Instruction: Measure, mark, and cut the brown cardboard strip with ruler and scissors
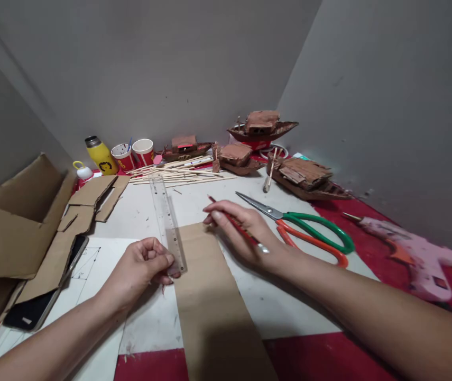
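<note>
My left hand (148, 264) pinches the near end of a clear plastic ruler (167, 222), which points away from me over the white sheet. A long strip of brown cardboard (213, 296) runs from the front edge up between my hands. Closed around a dark red pencil (241, 228), my right hand (249, 233) rests by the strip's far right corner. The pencil's metal-tipped end points back toward my wrist. Large scissors (289, 217) with one green and one orange handle lie just right of that hand.
Brown model boats (308, 177) and thin wooden sticks (182, 172) line the back, near a yellow bottle (101, 156) and paper cups (143, 152). A pink glue gun (412, 254) lies right. Cardboard pieces (57, 254), a phone (47, 301) and an open box (7, 238) occupy the left.
</note>
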### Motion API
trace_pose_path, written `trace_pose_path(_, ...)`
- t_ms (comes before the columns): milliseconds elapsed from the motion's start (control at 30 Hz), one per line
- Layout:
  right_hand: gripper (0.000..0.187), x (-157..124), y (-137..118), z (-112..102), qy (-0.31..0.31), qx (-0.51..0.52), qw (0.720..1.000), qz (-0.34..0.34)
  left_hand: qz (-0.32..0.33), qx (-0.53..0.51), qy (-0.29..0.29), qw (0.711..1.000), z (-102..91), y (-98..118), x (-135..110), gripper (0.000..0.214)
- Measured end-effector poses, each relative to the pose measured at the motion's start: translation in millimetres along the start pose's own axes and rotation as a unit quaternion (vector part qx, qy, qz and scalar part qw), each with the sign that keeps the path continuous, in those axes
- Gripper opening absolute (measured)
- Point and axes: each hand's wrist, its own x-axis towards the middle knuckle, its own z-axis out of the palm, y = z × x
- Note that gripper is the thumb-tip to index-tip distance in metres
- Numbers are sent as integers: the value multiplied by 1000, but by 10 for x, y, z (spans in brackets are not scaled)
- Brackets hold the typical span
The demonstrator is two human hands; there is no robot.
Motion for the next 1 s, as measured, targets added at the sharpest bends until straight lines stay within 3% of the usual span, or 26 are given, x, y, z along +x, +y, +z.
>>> trace_pose_path(100,23,-14,72,66,-60,-15,998,-9,22,31,-6,999,-26,-50,38,33)
trace_pose_path(567,22,-5,80,64,-93,-53,994,1,-10,22,-36,999,-27,-75,47,33)
trace_pose_path(800,20,-5,51,73,-27,-39,999,24,22,46,-71,996,18,-45,-25,29)
trace_pose_path(1000,20,-14,92,73,34,-20,999,15,23,74,-61,995,-17,-30,-10,30)
